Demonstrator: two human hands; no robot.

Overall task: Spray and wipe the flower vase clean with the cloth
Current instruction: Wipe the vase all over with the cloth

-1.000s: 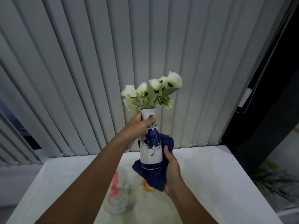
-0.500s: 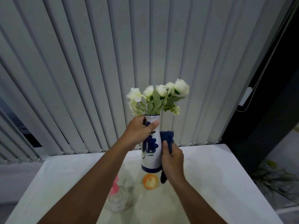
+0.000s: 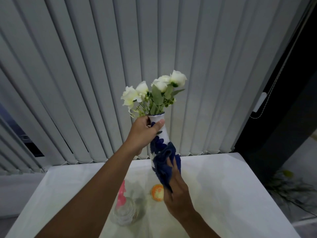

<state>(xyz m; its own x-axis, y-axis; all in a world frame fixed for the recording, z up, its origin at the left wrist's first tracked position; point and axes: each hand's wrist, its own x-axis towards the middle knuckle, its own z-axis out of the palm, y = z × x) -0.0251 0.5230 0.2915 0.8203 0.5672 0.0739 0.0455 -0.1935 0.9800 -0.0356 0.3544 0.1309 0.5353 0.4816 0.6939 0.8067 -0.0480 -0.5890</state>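
Observation:
A white vase (image 3: 162, 134) with blue flower painting is held in the air above the table, tilted with its bottom toward me. White roses (image 3: 154, 90) with green leaves stick out of its mouth. My left hand (image 3: 144, 133) grips the vase around the neck. My right hand (image 3: 176, 189) presses a dark blue cloth (image 3: 164, 165) against the lower body and base of the vase, hiding that part. A clear spray bottle (image 3: 123, 210) with a pink trigger head stands on the table below my left forearm.
A white table (image 3: 231, 194) lies below, with a small orange and white object (image 3: 157, 192) near its middle. Grey vertical blinds (image 3: 103, 66) hang close behind the table. A dark frame and a cord run down on the right.
The vase has risen and tilted, its top leaning away. My right hand with the cloth has slid from the vase's side down to its lower body and base.

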